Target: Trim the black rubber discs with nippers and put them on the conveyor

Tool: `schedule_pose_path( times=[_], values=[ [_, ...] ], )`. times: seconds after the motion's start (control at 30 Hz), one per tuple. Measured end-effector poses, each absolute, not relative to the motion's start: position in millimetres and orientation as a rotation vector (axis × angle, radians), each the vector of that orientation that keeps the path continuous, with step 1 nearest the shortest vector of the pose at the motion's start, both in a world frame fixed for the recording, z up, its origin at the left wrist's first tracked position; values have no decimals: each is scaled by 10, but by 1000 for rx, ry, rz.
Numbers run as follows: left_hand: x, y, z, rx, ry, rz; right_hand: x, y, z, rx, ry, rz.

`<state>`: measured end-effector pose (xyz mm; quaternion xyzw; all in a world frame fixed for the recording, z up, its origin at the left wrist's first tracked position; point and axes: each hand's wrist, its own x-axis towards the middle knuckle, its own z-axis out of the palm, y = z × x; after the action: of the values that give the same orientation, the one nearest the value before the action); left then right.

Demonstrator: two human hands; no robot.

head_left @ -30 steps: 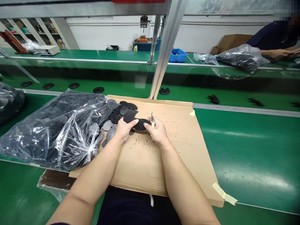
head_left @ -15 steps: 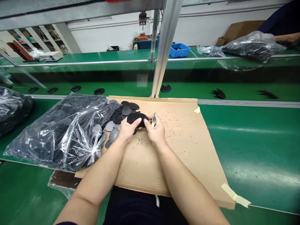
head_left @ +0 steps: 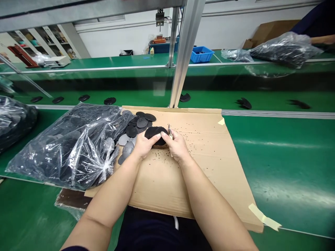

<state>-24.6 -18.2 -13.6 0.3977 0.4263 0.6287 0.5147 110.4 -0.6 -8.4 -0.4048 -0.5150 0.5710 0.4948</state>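
Several black plastic discs (head_left: 156, 132) are gripped between my two hands over the cardboard sheet (head_left: 162, 184). My left hand (head_left: 143, 144) is closed on their left side, thumb on top. My right hand (head_left: 177, 145) pinches their right side with the thumb and also holds a small pair of cutters (head_left: 170, 131), tips pointing up and away. The cutters' handles are mostly hidden in the palm. Just left of my hands lies a loose pile of black and grey discs (head_left: 142, 122), spilling from a clear plastic bag (head_left: 86, 139).
Small black scraps (head_left: 192, 145) dot the cardboard. Behind it runs a green conveyor belt (head_left: 209, 99) carrying small groups of discs, with a metal post (head_left: 184, 59) at its near edge. A blue bin (head_left: 201, 54) and another person's arm (head_left: 323, 39) are beyond.
The discs, fanned apart before, now sit closer together between my hands. The cutters have tilted slightly in my right hand. The view has shifted a little.
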Motion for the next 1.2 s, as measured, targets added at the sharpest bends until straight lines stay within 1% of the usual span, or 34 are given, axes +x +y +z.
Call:
schedule_pose_path(
  times=[0.13, 0.23, 0.5, 0.7, 0.93, 1.2],
  values=[
    [-268, -162, -183, 968, 1050, 1494, 1106, -16, -57, -1032, -1116, 1479],
    [-279, -149, -192, 950, 1042, 1512, 1098, -14, -70, -1072, -1156, 1447],
    [-213, -174, -83, 778, 905, 1504, 1099, -19, -120, -1121, -1311, 1144],
    [-338, -113, -60, 474, 865, 1244, 1060, -104, -54, -872, -1575, 1000],
    [-371, -132, -64, 394, 756, 1111, 1076, -126, -14, -889, -1714, 676],
    [-371, -146, -52, 423, 756, 1139, 1080, -113, -32, -830, -1761, 620]
  ],
)
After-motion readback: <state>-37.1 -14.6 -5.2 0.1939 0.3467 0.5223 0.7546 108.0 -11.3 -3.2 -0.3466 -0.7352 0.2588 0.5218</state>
